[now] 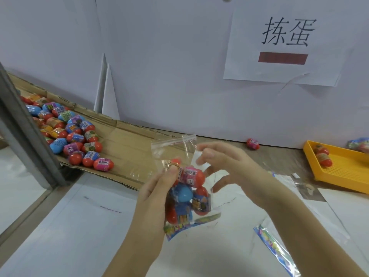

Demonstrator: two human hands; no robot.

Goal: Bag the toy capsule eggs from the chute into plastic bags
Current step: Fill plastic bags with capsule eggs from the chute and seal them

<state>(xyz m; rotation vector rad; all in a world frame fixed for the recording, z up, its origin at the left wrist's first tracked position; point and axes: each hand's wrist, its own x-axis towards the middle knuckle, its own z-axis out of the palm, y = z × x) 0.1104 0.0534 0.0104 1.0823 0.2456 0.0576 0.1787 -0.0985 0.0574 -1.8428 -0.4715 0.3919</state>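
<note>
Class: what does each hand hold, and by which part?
The left hand grips the bag of eggs by its left side, thumb on the front. The right hand is at the bag's upper right edge; a pinch cannot be told.

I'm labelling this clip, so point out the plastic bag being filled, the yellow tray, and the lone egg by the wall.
plastic bag (172, 148), head view, on its clear top flap.
yellow tray (347, 169), head view, on its bare perforated floor.
lone egg (252, 144), head view, on the middle of its body.
</note>
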